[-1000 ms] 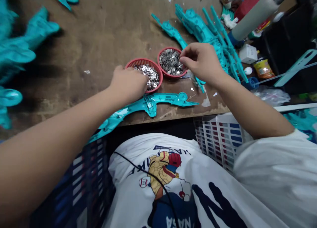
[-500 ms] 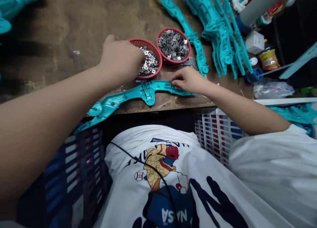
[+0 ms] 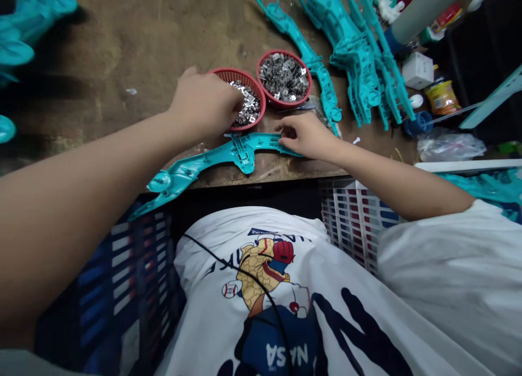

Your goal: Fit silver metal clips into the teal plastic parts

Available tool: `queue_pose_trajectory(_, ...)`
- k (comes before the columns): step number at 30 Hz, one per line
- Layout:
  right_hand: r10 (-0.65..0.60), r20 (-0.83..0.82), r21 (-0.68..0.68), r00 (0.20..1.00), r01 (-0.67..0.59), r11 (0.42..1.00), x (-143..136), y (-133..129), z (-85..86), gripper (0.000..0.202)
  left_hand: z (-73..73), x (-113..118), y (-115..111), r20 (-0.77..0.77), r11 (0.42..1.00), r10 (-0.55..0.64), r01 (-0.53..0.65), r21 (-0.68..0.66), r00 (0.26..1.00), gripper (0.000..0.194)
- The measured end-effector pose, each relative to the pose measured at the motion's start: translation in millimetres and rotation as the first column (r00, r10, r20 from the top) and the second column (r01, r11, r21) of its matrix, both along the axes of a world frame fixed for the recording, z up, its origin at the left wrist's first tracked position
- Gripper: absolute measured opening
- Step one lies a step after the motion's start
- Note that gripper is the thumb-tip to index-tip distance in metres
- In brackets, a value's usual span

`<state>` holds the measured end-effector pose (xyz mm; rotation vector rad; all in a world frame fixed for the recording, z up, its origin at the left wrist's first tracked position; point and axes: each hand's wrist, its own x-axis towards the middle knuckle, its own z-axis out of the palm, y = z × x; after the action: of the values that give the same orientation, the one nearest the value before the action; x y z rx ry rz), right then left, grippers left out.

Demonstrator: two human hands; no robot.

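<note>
The person's left hand (image 3: 206, 99) is curled loosely, palm down, its fingers reaching over the nine o'clock side of the left red basket (image 3: 259, 96) of small metal clips; whether they grasp any cannot be told. Below, at six o'clock from that basket, the near turquoise part (image 3: 212, 156) lies along the table's edge. The right red basket (image 3: 284, 105) sits at one o'clock from the part. The right hand (image 3: 305, 135), half closed, has thumb and fingers bent at the part's three o'clock end; whether they pinch anything is hidden.
</note>
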<state>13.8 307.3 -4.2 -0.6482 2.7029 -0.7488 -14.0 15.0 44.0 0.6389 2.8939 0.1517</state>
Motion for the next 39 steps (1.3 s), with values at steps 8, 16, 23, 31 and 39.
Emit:
queue_pose_trajectory(8, 0.134, -0.054, 0.055, 0.989, -0.131, 0.99, -4.1, 4.9, -1.4, 0.017, -9.7, -12.3, 0.5, 0.079, 0.927, 0.07, -0.095, 0.362, 0.994, 0.015)
queue_pose_trajectory(16, -0.06, -0.093, -0.42, 0.994, 0.016, 0.908, -6.9, 0.9, 7.0, 0.043, -19.1, -3.6, 13.4, 0.24, 0.48, -0.11, -0.16, 0.863, 0.965, 0.022)
queue_pose_trajectory(23, -0.115, -0.055, -0.528, 0.992, 0.069, 0.847, 10.2, -14.3, 22.7, 0.051, -16.9, 26.6, 33.8, 0.414, 0.262, -0.125, -0.372, 0.89, 0.902, 0.044)
queue_pose_trajectory(31, 0.074, -0.104, -0.241, 0.992, -0.097, 0.966, 6.9, 3.4, 44.9, 0.035, -19.1, 38.5, 32.0, 0.448, 0.349, -0.089, -0.394, 0.85, 0.889, 0.028)
queue_pose_trajectory(39, 0.099, 0.084, -0.092, 0.992, -0.091, 0.992, -26.4, 15.2, 28.5, 0.022, -1.1, 45.0, 19.3, 0.1, 0.901, -0.414, 0.392, 0.188, 0.905, 0.035)
